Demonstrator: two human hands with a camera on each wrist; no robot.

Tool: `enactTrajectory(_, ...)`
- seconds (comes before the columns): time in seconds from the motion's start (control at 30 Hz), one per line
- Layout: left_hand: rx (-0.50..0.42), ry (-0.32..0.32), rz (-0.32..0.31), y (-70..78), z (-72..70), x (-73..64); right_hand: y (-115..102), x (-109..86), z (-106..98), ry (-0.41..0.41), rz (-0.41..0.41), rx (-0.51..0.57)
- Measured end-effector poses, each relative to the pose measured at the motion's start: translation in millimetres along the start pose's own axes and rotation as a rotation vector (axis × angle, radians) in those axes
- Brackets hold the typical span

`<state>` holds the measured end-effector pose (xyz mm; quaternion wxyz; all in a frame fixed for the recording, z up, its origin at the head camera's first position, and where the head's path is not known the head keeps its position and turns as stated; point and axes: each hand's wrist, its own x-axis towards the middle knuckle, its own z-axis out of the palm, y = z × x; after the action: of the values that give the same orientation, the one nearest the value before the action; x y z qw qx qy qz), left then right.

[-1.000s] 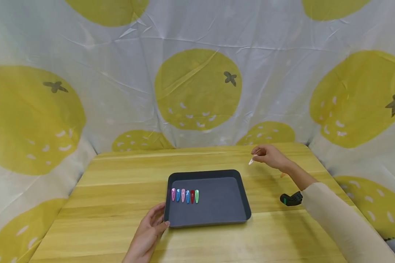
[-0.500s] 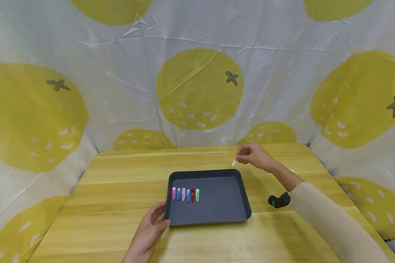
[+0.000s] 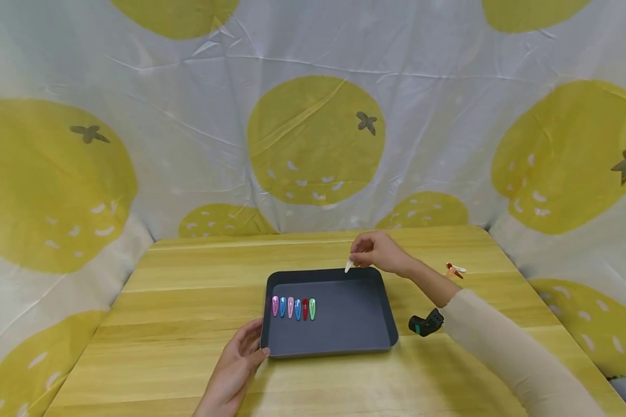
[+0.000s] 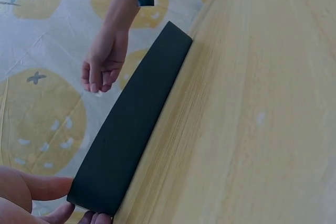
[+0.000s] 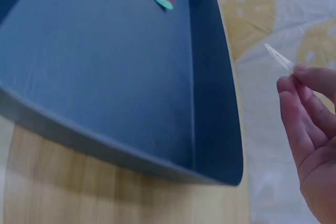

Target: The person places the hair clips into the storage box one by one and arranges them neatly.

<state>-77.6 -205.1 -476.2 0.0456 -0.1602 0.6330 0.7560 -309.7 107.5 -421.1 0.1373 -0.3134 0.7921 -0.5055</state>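
The right hand (image 3: 378, 253) pinches a white hair clip (image 3: 348, 266) between thumb and fingertips, its tip slanting down; in the head view that tip overlaps the far edge of the dark tray (image 3: 344, 330), while the right wrist view shows clip and tray apart; the left hand (image 3: 238, 358) holds the tray's near left corner between thumb and fingers.

Inside, close to the tray's left edge, 6 clips lie side by side in 1 row: pink clip (image 3: 275, 306), blue clip (image 3: 283, 307), light pink clip (image 3: 290, 307), second blue clip (image 3: 298, 310), red clip (image 3: 305, 309) and green clip (image 3: 312, 309); towards the far right corner of the wooden table (image 3: 177, 313), a small pile of clips (image 3: 455, 270) shows white, red and orange; behind hangs a curtain (image 3: 188, 139) printed with yellow fruit.
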Motion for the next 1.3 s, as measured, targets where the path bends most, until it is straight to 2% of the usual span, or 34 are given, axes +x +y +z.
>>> enactTrajectory(0.3, 0.006, -0.007, -0.017, 2.4, -1.7, 2.3, -8, 11.3, 28, -0.149, -0.029, -0.066)
enactTrajectory(0.5, 0.014, -0.021, 0.002, 1.6, 0.5, 2.8, -13, 17.1, 41, -0.218, 0.013, -0.070)
enactTrajectory(0.83, 0.025, -0.006, -0.015, 0.3, -1.7, 2.5, -4, 37.0, 70, -0.421, -0.006, -0.199)
enactTrajectory(0.97, 0.021, -0.002, -0.021, 2.1, -2.5, 2.7, -2, 40.0, 79, -0.449, 0.006, -0.231)
enactTrajectory(1.17, 0.013, 0.001, -0.017, 2.3, -2.4, 2.5, 1, 40.2, 86, -0.434, 0.005, -0.366)
enactTrajectory(1.3, 0.010, -0.004, -0.014, 1.7, -2.6, 2.7, 1, 38.7, 88, -0.429, 0.003, -0.386)
